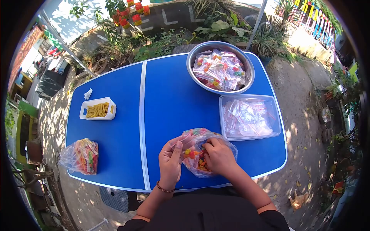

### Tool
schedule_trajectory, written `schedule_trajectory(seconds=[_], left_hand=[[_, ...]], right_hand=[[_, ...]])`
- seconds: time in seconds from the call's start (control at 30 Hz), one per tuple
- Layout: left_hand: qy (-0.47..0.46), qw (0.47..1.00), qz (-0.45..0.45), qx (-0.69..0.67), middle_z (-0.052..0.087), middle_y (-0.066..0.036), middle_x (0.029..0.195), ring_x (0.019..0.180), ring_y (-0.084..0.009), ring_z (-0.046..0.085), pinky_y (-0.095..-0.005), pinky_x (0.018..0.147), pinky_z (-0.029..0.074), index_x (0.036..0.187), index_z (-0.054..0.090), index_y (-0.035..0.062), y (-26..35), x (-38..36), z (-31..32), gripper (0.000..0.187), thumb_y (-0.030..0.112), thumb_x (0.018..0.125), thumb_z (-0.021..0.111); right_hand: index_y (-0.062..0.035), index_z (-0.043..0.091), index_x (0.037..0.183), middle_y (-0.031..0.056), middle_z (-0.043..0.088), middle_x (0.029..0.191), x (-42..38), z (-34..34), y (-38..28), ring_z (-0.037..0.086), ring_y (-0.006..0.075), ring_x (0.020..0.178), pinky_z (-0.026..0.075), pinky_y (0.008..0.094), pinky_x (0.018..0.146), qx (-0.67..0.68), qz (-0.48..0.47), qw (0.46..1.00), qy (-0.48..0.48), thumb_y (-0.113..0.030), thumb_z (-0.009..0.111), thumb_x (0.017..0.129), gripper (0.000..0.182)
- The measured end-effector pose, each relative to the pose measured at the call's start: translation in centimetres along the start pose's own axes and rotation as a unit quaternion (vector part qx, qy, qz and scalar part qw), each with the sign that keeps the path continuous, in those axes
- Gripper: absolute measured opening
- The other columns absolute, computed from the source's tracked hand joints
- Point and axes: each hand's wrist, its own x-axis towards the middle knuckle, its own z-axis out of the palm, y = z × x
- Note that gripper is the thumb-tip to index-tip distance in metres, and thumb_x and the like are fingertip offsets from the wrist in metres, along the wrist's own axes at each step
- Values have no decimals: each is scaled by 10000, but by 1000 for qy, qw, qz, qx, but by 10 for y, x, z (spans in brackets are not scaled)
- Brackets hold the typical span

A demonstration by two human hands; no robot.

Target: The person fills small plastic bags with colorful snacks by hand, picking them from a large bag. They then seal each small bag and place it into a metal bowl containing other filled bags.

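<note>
A large clear plastic bag of colorful candies (203, 164) stands on the blue table in front of me. At its left side, my left hand (170, 159) is closed, thumb up, on a small clear plastic bag (180, 141) with some red, yellow and orange candies showing beside it. My right hand (219, 155) reaches over the large bag's opening from the right. Its fingers are bent down and pressed together near the candies. What lies between its fingertips is hidden.
At the right, a clear plastic tub (250, 135) holds empty zip bags. Behind it, a metal basin (189, 63) contains filled packets. Left on the blue table (173, 92) are a white container (110, 115) of yellowish sticks, a crumpled tissue (88, 93) and a bag of wrapped sticks (86, 156).
</note>
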Motion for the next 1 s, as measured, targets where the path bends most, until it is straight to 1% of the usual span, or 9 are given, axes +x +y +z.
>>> schedule_trajectory(seconds=[0.17,0.37,0.47,0.57,0.67,0.77,0.87,0.97,1.0], left_hand=[[-5,1000,-12,10,678,-200,1220,1131,-280,678,-375,967,565,1260,589,-43,-1,-1,0,298,166,1062,510],[-9,1000,-3,21,692,-197,1190,1103,-278,691,-372,958,567,1256,594,-37,-2,-1,-1,297,172,1057,524],[-13,1000,-3,21,692,-201,1192,1100,-277,693,-371,954,569,1255,593,-36,-3,-2,0,294,170,1057,525],[-10,1000,-12,12,696,-200,1179,1084,-278,700,-374,951,571,1248,593,-37,-4,-3,2,294,175,1053,535],[-7,999,-12,37,704,-198,1156,1061,-279,708,-375,935,580,1235,595,-38,-2,-4,2,291,180,1047,548],[-2,999,-22,28,710,-198,1134,1042,-280,714,-374,912,591,1227,598,-36,-2,-5,0,288,181,1043,558],[-1,999,-15,30,712,-202,1122,1027,-280,719,-375,892,601,1223,600,-34,-4,-4,0,284,181,1042,559],[-2,1000,-15,22,712,-204,1120,1018,-281,722,-379,884,604,1225,602,-32,-4,-4,1,286,184,1042,560],[-1,1000,-12,23,712,-204,1120,1017,-281,722,-381,883,605,1224,602,-32,-4,-4,1,286,184,1042,560]], right_hand=[[-7,679,982,141,631,1073,-2,-6,-1,623,340,1013,539,424,848,-7,11,999,-29,-84,683,758,237],[-20,684,910,127,638,1045,-5,-9,-8,630,315,983,546,410,803,0,-12,999,39,-94,690,745,180],[-8,671,915,133,635,1035,-6,-3,-6,626,319,1000,548,400,808,-7,-30,999,44,-98,687,726,209],[-22,663,901,135,633,1028,-7,2,-1,624,322,996,538,395,831,-42,-39,998,29,-114,679,795,141],[-16,663,923,125,636,1035,-8,-10,-4,626,317,1001,535,402,830,21,-22,999,28,-115,681,850,125],[-20,663,916,115,635,1040,-11,-22,-4,629,316,997,537,414,825,56,-12,998,36,-138,683,869,129],[-34,681,947,106,638,1027,-13,-36,-5,637,310,974,547,410,814,111,28,993,36,-110,680,850,123],[-54,709,965,91,649,979,-18,-46,-5,646,295,958,556,391,802,49,-25,998,8,-82,680,825,146],[-55,717,963,86,652,964,-18,-45,-6,648,290,955,557,384,802,40,-22,999,6,-77,677,812,158]])
